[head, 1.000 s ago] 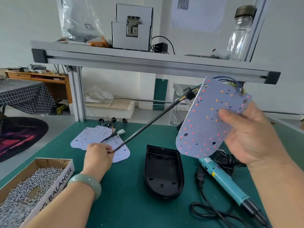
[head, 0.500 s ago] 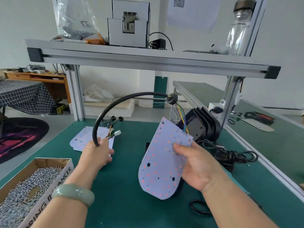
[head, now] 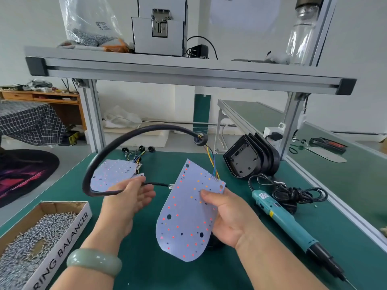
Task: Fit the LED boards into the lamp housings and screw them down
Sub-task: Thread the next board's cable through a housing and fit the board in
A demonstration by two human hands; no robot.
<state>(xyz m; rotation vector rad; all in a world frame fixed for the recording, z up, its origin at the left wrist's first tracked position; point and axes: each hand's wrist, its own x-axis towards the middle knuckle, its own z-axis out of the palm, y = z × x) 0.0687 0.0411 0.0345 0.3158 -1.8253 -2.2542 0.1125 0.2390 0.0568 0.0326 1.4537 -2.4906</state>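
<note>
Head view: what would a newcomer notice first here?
The pale LED board, dotted red and orange, stands out at the centre, held tilted by the right hand. From it a thick black cable arches over to the left hand, which holds it. A teal screwdriver lies at the right, a box of screws at the lower left.

The cardboard box (head: 69,243) of screws carries the partly hidden lettering "RING BALANCER".
</note>
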